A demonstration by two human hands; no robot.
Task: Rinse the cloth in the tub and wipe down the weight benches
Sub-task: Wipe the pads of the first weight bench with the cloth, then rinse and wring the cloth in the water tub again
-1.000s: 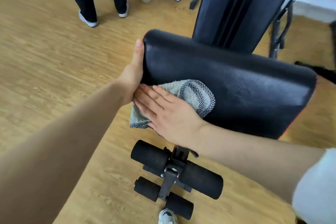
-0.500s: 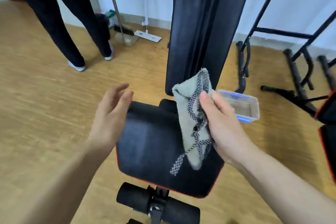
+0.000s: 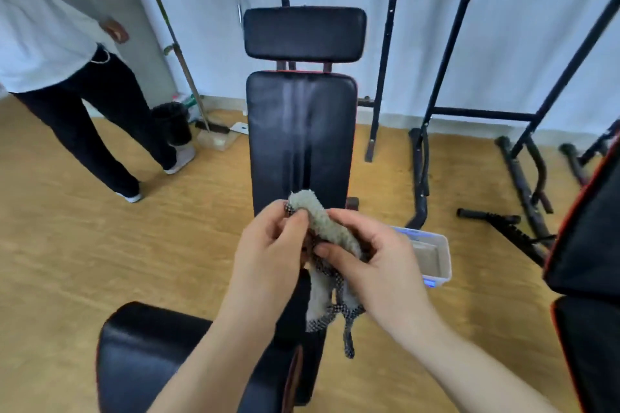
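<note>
Both hands hold a grey cloth with a checkered black-and-white border in front of me, above the bench seat. My left hand pinches its upper end and my right hand grips the middle, while the lower corner hangs loose. The black weight bench's inclined backrest and headrest rise straight ahead. On the floor to the right, partly behind my right hand, sits a clear plastic tub with water in it.
A person in dark trousers and a white top stands at the left near a black bin and a broom. Black metal rack frames stand at the back right. A second black bench fills the right edge.
The cloth was pressed flat on the bench seat, then lifted in my right hand. My left hand has now taken hold of it too. The view has tilted up.
</note>
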